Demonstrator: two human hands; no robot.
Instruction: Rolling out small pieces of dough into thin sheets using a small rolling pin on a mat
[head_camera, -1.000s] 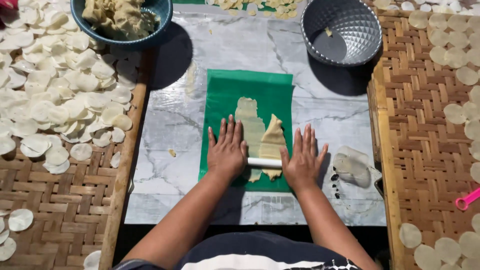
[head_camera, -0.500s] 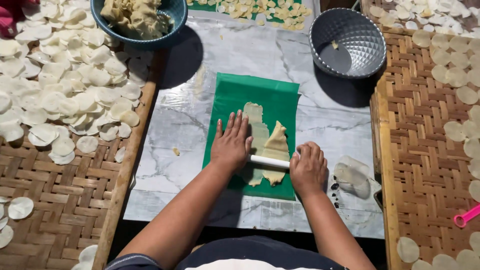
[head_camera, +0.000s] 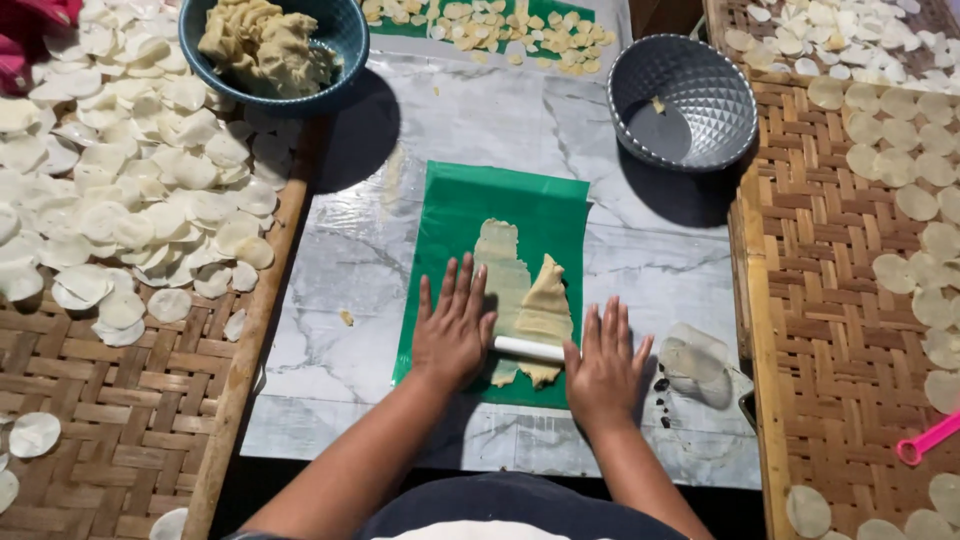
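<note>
- The left hand (head_camera: 455, 335) lies flat, fingers spread wide, palm pressing on the left end of a thin white rolling pin (head_camera: 528, 348)
- The right hand (head_camera: 603, 365) is flat and spread too, its palm on the pin's right end; neither hand grips anything
- The pin lies crosswise over a flattened strip of pale dough (head_camera: 522, 300), near the strip's near end
- The dough rests on a green plastic sheet (head_camera: 455, 215) at the middle of the marble counter (head_camera: 390, 180), towards its near edge
- A blue bowl of dough lumps (head_camera: 270, 45) sits at the counter's far left corner, and a grey faceted bowl (head_camera: 683, 100) at the far right
- Thin clear discs (head_camera: 695, 358) lie just right of the right hand
- Woven bamboo trays (head_camera: 820, 330) flank the counter on both sides, carrying round white dough discs (head_camera: 130, 200)
</note>
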